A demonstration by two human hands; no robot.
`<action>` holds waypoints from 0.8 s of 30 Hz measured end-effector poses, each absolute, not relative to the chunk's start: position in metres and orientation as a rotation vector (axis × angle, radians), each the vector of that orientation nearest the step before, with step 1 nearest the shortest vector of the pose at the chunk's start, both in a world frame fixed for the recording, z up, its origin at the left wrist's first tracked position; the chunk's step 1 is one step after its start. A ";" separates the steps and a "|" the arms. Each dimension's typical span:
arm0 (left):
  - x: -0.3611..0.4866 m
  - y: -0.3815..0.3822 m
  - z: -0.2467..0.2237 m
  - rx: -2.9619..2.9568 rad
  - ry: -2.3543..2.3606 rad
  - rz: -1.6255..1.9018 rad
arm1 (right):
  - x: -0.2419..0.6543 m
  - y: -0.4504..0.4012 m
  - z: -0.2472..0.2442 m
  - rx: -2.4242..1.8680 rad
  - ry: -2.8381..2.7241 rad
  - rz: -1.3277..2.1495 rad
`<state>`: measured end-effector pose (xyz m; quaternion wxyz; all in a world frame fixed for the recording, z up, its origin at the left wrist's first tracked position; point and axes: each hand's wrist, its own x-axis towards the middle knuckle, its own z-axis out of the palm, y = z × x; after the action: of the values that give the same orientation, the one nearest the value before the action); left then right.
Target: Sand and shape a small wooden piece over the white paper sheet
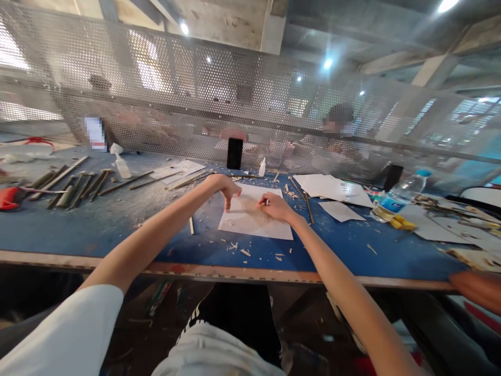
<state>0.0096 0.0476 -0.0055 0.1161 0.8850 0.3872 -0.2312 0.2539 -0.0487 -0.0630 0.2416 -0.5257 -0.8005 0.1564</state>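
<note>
Hands (229,192) (273,207) rest apart on paper (250,222); the blue workbench (97,224) holds what seem wood shavings (242,252), perforated screen (219,89) behind.

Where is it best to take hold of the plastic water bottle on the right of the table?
Take the plastic water bottle around its middle from the near side, with the right hand. It lies tilted, neck away, so the wide body is steadier than the narrow neck.

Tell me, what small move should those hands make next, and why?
I'd guess the left hand should press the white paper sheet flat, since it lies loose on the blue workbench, while the right hand seems to pinch a small pale piece just above it.
</note>
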 end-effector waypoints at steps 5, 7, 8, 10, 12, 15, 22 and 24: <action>0.010 0.047 -0.005 2.599 1.146 -0.687 | 0.256 -0.050 -0.061 -1.431 -2.256 0.522; 0.010 0.047 -0.005 2.591 1.144 -0.688 | 0.257 -0.050 -0.061 -1.445 -2.219 0.452; 0.010 0.047 -0.005 2.587 1.139 -0.680 | 0.257 -0.050 -0.061 -1.455 -2.207 0.425; 0.009 0.048 -0.006 2.573 1.131 -0.662 | 0.257 -0.049 -0.062 -1.461 -2.220 0.439; 0.009 0.049 -0.007 2.563 1.124 -0.653 | 0.257 -0.049 -0.062 -1.451 -2.237 0.473; 0.009 0.049 -0.007 2.571 1.126 -0.651 | 0.257 -0.047 -0.064 -1.459 -2.201 0.408; 0.009 0.048 -0.006 2.585 1.147 -0.654 | 0.256 -0.048 -0.065 -1.488 -2.230 0.363; 0.009 0.049 -0.006 2.594 1.144 -0.662 | 0.255 -0.050 -0.064 -1.515 -2.205 0.302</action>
<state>0.0089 0.0492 -0.0061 0.1151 0.8851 0.3903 -0.2260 0.2551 -0.0496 -0.0642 0.2229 -0.5485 -0.7984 0.1092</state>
